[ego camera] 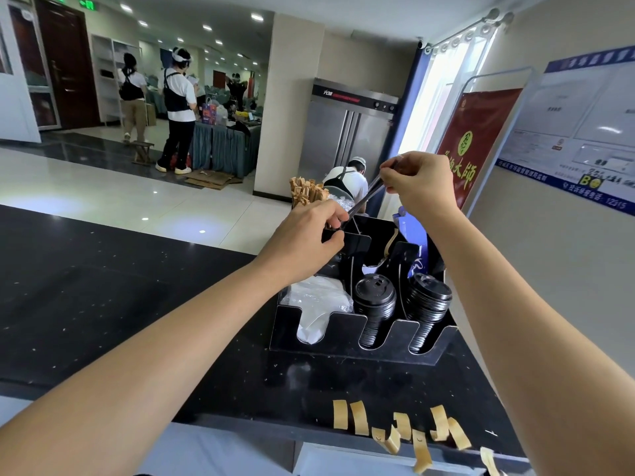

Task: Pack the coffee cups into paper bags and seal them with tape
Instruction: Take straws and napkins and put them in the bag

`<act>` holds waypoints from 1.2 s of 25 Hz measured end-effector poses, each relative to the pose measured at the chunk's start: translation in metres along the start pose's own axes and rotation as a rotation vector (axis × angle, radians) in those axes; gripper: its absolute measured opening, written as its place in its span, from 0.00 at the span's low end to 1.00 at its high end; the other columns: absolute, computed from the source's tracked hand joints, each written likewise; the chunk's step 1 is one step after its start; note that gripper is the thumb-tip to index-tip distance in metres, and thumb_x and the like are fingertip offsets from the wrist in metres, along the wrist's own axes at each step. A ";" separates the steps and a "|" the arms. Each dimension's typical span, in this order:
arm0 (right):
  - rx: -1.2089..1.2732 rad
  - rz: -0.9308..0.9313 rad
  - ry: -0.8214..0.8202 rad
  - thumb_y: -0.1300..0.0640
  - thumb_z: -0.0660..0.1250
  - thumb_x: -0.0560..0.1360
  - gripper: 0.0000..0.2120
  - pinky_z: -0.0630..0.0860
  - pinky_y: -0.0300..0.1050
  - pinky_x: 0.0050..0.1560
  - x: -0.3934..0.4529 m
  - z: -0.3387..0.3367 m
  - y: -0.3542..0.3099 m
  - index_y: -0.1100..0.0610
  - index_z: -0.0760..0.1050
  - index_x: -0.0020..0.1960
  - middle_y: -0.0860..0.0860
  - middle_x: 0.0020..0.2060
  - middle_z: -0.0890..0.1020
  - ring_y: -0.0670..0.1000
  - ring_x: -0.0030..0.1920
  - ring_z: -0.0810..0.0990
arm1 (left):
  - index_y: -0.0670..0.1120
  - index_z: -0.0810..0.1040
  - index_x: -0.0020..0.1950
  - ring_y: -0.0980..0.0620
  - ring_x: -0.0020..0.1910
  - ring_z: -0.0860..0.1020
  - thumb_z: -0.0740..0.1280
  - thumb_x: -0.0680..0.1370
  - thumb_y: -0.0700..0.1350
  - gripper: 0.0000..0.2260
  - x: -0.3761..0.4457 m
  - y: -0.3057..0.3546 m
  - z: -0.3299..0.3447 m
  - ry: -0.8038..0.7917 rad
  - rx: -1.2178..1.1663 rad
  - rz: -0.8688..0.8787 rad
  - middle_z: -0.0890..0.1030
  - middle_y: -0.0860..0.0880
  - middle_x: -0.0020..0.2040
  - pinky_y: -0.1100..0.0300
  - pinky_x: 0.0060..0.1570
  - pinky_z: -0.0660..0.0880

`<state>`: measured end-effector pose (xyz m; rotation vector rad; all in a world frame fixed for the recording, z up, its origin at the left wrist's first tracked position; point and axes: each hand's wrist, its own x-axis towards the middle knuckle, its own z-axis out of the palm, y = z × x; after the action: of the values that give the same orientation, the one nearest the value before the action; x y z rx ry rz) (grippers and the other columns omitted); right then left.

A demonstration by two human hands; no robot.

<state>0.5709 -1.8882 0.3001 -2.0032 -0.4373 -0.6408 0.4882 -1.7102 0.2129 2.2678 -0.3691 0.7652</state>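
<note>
Both hands are raised over a black organizer (343,336) on the dark counter (103,286). A long thin dark straw in a clear wrapper (367,196) runs between them. My right hand (421,183) pinches its upper end. Pinching the lower end, my left hand (305,242) hovers just above a rear compartment of the organizer. Several tan tape strips (357,417) hang stuck along the counter's near edge. No coffee cup or paper bag shows clearly.
The organizer's front slots hold two stacks of black cup lids (374,298) (429,298) and white plastic items (319,300). Paper-wrapped stirrers (305,194) stand at its back left, a blue bag (417,235) behind it. The wall is close on the right. People stand across the hall.
</note>
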 end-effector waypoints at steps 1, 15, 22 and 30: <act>0.011 -0.010 -0.002 0.64 0.73 0.75 0.03 0.85 0.48 0.44 -0.002 -0.006 -0.006 0.59 0.84 0.44 0.51 0.33 0.84 0.49 0.34 0.82 | 0.49 0.78 0.63 0.53 0.52 0.74 0.67 0.80 0.43 0.11 -0.001 0.004 -0.002 0.010 -0.001 0.007 0.79 0.54 0.53 0.58 0.49 0.73; 0.244 0.041 -0.310 0.66 0.76 0.74 0.06 0.80 0.34 0.40 -0.087 -0.073 -0.061 0.64 0.84 0.51 0.49 0.34 0.86 0.45 0.34 0.83 | 0.52 0.79 0.66 0.59 0.51 0.79 0.69 0.81 0.47 0.13 -0.056 0.050 -0.029 -0.077 -0.114 -0.020 0.83 0.57 0.50 0.64 0.52 0.74; 0.478 0.138 -0.383 0.64 0.77 0.69 0.11 0.82 0.37 0.43 -0.137 -0.078 -0.071 0.61 0.82 0.50 0.52 0.38 0.87 0.47 0.37 0.85 | 0.50 0.86 0.52 0.59 0.44 0.83 0.74 0.78 0.47 0.04 -0.111 0.065 -0.038 -0.102 -0.296 -0.096 0.86 0.56 0.43 0.67 0.49 0.78; 0.525 0.200 -0.537 0.59 0.76 0.69 0.12 0.83 0.42 0.48 -0.207 -0.063 -0.059 0.61 0.84 0.52 0.58 0.43 0.85 0.49 0.40 0.83 | 0.48 0.86 0.54 0.56 0.48 0.85 0.74 0.77 0.48 0.08 -0.165 0.084 -0.049 -0.066 -0.433 -0.209 0.87 0.55 0.44 0.54 0.58 0.80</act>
<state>0.3571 -1.9238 0.2420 -1.6559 -0.6359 0.1473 0.3000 -1.7288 0.1841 1.8885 -0.2890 0.4521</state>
